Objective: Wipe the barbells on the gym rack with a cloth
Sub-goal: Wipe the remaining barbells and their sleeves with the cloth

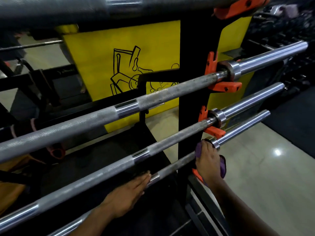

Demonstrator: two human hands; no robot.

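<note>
Several steel barbells lie across a black rack upright (190, 106) on orange hooks (225, 86). My right hand (208, 160) grips a purple cloth (223, 166) wrapped round the lowest barbell (242, 126), just left of its collar, close to the upright. My left hand (129, 193) lies along the same bar's shaft further left, fingers straight and resting on the steel. The middle barbell (102, 171) and the upper barbell (153, 97) run diagonally above my hands. A fourth bar (68, 7) crosses the top edge, blurred.
A yellow panel (105, 62) with a black line drawing stands behind the rack. Black rack base and frames (119, 150) lie below the bars. Pale polished floor (264, 167) opens to the right, with dark rubber matting (289, 116) beyond it.
</note>
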